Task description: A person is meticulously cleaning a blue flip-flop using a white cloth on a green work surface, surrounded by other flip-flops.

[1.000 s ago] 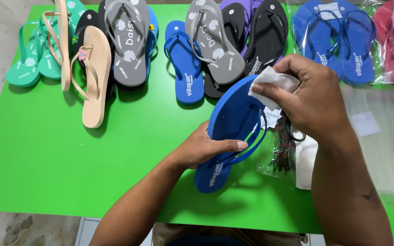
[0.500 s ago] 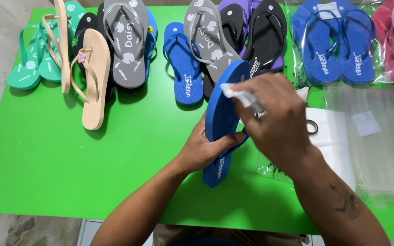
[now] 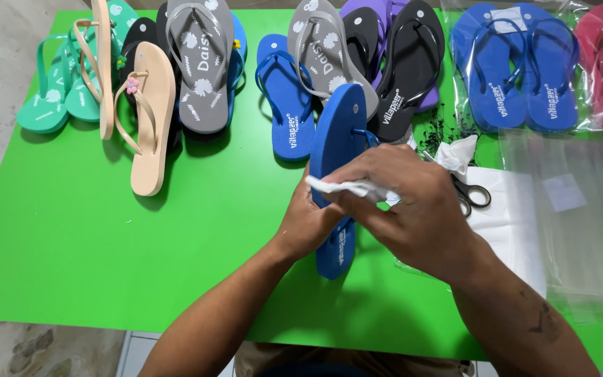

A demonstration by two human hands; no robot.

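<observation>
head view: left hand [image 3: 308, 223] fingers grip blue flip-flop [image 3: 336, 139]; right hand [image 3: 406, 202] fingers pinch white cloth [image 3: 340, 187].

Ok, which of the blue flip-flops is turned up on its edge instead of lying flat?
The blue flip-flop held in the left hand, at the table's middle. Its dotted sole faces the camera, while the other blue ones lie flat, straps up. The right hand presses a white cloth to it.

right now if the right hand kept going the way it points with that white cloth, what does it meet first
The right hand points left, pressing the white cloth on the blue flip-flop held by the left hand. That flip-flop comes first; beyond looks like bare green table.
</observation>
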